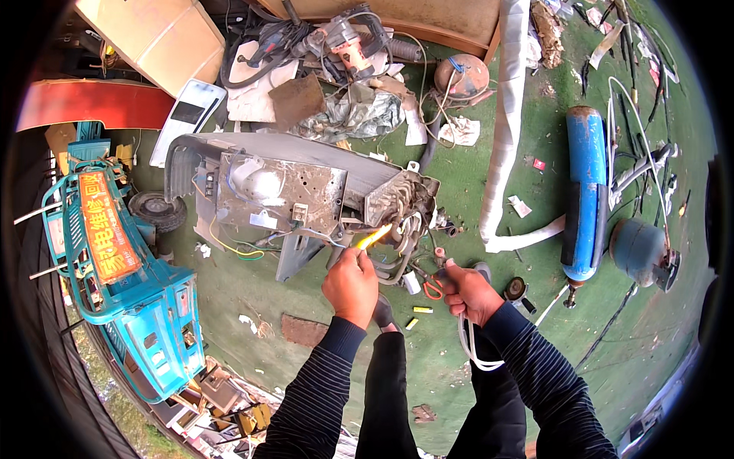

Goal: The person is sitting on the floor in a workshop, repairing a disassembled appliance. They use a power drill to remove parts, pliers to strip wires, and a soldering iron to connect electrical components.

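My left hand (351, 284) grips a torch (365, 243) whose yellow flame plays on the copper pipes (407, 222) at the right end of a dismantled grey air-conditioner unit (290, 187) lying on the green ground. My right hand (468, 292) is closed on orange-handled pliers (434, 284), held close to the same pipe ends, and a white hose (474, 348) loops down from under this hand. My dark trousers and shoes show between my forearms.
A blue gas cylinder (586, 191) and a smaller round tank (638, 251) lie to the right. A long white-wrapped pipe bundle (508, 122) runs up beside them. Power tools and scrap (336, 46) pile behind the unit. A blue tricycle cart (130, 283) stands at left.
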